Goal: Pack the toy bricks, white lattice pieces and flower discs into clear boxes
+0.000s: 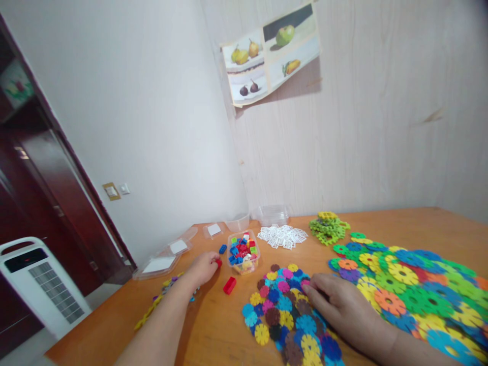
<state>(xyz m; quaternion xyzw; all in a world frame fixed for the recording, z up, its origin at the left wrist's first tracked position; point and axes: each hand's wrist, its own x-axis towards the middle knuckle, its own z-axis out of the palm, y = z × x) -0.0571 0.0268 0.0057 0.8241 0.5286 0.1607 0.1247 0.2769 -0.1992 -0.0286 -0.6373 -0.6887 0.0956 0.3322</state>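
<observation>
My left hand (204,268) is closed on a small red brick (218,263), left of a clear tub (244,268) of mixed bricks. A blue brick (223,249) lies between that hand and the tub, and a red brick (229,285) sits nearer, on the wooden table (208,325). Resting at the right edge of a pile of small flower discs (284,304), my right hand (331,297) has its fingertips near a pink disc. Whether it holds that disc is too small to tell.
Large flower discs (415,290) cover the table's right side. Green pieces (328,229), white pieces (282,236) and a clear container (272,215) stand along the back. Transparent lids (162,264) lie at the left. Small yellow and purple pieces (152,307) are partly hidden behind my left forearm.
</observation>
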